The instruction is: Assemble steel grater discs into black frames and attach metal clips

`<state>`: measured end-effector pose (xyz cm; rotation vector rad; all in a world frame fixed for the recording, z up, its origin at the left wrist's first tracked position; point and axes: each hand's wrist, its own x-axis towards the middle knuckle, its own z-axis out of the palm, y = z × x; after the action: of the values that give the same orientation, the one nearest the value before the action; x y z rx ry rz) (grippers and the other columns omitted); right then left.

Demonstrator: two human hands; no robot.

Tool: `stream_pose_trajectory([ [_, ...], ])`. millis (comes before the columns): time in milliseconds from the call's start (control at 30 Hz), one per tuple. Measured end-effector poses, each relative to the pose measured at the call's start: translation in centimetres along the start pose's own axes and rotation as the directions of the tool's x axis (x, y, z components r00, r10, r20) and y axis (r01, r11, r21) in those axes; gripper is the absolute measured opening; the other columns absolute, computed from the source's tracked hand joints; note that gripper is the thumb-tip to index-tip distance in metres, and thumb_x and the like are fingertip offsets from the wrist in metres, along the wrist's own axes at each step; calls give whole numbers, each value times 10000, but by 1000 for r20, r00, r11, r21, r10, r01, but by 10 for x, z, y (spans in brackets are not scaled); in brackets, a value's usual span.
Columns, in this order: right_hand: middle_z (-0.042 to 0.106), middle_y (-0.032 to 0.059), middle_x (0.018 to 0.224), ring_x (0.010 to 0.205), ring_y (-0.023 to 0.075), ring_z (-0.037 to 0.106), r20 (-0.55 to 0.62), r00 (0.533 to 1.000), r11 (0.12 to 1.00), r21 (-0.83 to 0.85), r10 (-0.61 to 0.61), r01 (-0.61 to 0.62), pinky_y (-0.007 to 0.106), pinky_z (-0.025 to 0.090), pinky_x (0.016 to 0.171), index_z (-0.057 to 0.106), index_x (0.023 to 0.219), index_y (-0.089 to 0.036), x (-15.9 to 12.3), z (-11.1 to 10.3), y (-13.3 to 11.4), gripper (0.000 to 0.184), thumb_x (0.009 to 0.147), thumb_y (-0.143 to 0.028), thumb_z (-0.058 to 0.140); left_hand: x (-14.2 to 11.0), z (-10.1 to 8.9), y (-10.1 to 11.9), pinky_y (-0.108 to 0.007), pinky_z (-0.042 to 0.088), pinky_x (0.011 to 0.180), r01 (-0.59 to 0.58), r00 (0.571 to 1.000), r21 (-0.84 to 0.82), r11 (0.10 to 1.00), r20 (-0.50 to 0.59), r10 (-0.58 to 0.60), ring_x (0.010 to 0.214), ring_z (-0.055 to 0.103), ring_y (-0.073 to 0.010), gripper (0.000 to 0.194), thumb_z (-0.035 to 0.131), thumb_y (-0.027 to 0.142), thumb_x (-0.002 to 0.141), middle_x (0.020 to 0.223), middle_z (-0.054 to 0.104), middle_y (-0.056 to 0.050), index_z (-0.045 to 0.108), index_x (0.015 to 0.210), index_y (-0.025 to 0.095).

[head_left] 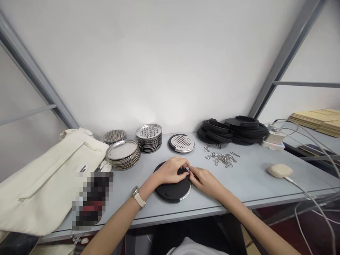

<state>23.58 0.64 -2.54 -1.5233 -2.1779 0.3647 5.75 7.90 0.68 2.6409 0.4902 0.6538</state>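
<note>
A round black plastic disc [174,191] with a metal rim showing at its right edge lies on the table in front of me. My left hand [172,170] rests over its upper part, thumb and fingers pinched at the right side. There, my right hand [204,181] meets it, also pinching. Between the fingertips a small shiny metal wire clip [187,169] partly shows; the fingers hide most of it. Behind the hands lies a perforated metal grater disc [183,142] in a black holder. A loose pile of wire clips [223,159] is to the right.
Stacked grater discs [149,136] and plain metal discs [122,152] stand at left, beside a cream bag [53,177]. Piles of black holders [244,131] sit at the back right. A cream oval case [280,170] with a white cable and a charger [275,138] are farther right.
</note>
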Motion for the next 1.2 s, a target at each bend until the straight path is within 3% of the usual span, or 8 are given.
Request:
stream_pose_trajectory([
  [433,649,40,748,630,165,586,-13,1000,1000,-22,15,-15,253,350,588,540,913,-186,1,2,1,228,944,-259,326,0,1,-1,-295,445,816,8,1000,-42,999,5,-8,821,561,-157,159,591,167,798,881,594,-16,517,938,186],
  [1200,589,10,643,549,146,519,-117,993,986,-165,-18,-1,259,287,549,472,779,-204,0,8,4,200,929,-245,346,0,1,-1,-302,448,817,15,1000,-59,998,8,-15,823,554,-160,155,571,141,790,894,592,-21,521,930,185],
])
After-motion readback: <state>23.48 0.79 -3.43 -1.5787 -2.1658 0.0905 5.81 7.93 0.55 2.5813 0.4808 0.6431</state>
